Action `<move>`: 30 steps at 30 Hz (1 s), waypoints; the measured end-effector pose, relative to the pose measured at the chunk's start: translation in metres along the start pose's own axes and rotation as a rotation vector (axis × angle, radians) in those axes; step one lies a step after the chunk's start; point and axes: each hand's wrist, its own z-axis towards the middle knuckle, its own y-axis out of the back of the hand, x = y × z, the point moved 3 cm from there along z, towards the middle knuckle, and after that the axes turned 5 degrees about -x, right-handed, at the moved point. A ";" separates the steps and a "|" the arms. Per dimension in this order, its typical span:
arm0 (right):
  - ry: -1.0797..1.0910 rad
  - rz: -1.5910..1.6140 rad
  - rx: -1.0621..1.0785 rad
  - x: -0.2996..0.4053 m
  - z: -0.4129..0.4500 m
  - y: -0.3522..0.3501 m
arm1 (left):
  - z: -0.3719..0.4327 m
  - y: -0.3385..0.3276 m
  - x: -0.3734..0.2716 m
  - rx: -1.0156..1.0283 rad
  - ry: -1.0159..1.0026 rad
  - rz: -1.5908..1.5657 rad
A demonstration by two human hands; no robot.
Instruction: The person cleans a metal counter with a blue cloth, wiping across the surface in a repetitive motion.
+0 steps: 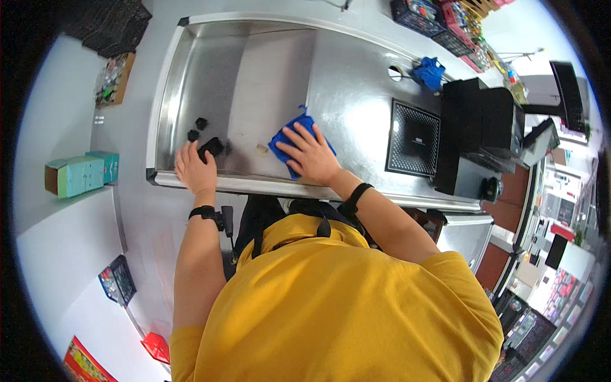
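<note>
My right hand (pixel 309 155) lies spread, palm down, on a blue cloth (pixel 282 139) at the near part of a stainless steel counter (pixel 353 71). The cloth sits beside the edge between a pale, lower-looking strip and the shinier steel to the right. My left hand (pixel 196 168) rests at the near rim, its fingers beside a black object (pixel 212 147) whose kind I cannot tell. Whether the fingers grip it is unclear. Two small crumpled black pieces (pixel 201 123) lie just beyond. A small pale yellowish piece (pixel 261 150) lies left of the cloth.
A black perforated tray (pixel 414 138) is set at the counter's right, before black machines (pixel 482 124). Another blue cloth (pixel 429 73) lies by a round hole (pixel 395 73) near the far rim. Crates of bottles (pixel 420 16) stand beyond; teal boxes (pixel 81 175) stand left.
</note>
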 end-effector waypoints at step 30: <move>-0.662 -0.223 -0.254 -0.147 -0.103 0.029 | 0.008 -0.010 0.011 0.171 0.079 0.131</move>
